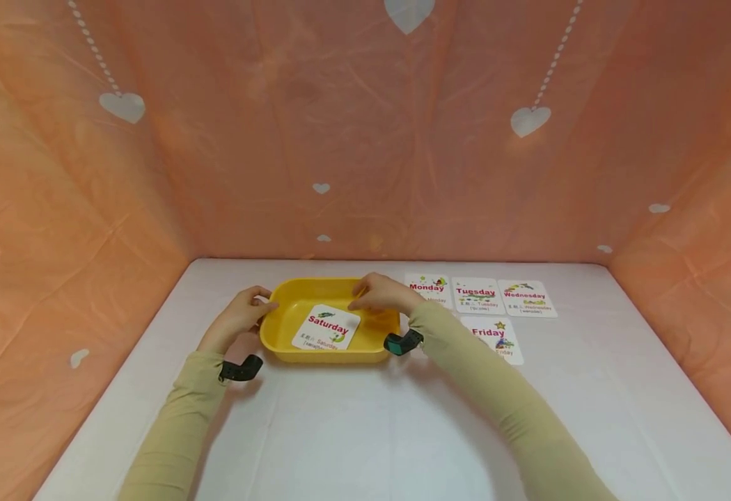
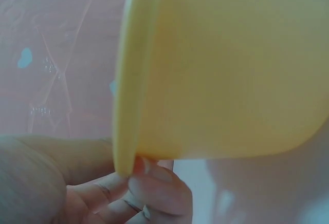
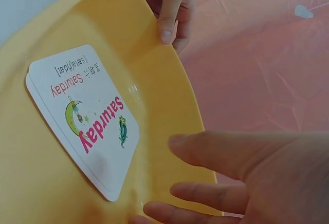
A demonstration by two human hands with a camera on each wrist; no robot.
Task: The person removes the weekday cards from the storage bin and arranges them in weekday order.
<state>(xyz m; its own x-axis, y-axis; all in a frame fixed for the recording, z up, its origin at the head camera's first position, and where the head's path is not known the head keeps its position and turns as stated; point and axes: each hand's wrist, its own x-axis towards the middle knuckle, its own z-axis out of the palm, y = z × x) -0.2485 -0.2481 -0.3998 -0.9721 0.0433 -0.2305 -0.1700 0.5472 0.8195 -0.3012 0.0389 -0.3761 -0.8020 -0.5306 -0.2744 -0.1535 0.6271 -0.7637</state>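
Observation:
A yellow plastic tray [image 1: 328, 358] stands on the white table. My left hand [image 1: 240, 314] grips its left end; in the left wrist view the thumb and fingers pinch the rim of the tray [image 2: 226, 70]. My right hand [image 1: 386, 292] reaches over the right part of the tray with nothing in it. Its fingers [image 3: 200, 154] are extended, spread and apart from the card. A white Saturday card [image 1: 328, 327] lies face up and tilted in the tray, and a thin second edge shows along its side in the right wrist view.
Monday [image 1: 427, 285], Tuesday [image 1: 477, 296] and Wednesday [image 1: 526, 298] cards lie in a row right of the tray. Below them is a Friday card [image 1: 497, 339], partly behind my right sleeve [image 1: 497, 390]. An orange cloth [image 1: 365, 139] with pale hearts encloses the table's back and sides.

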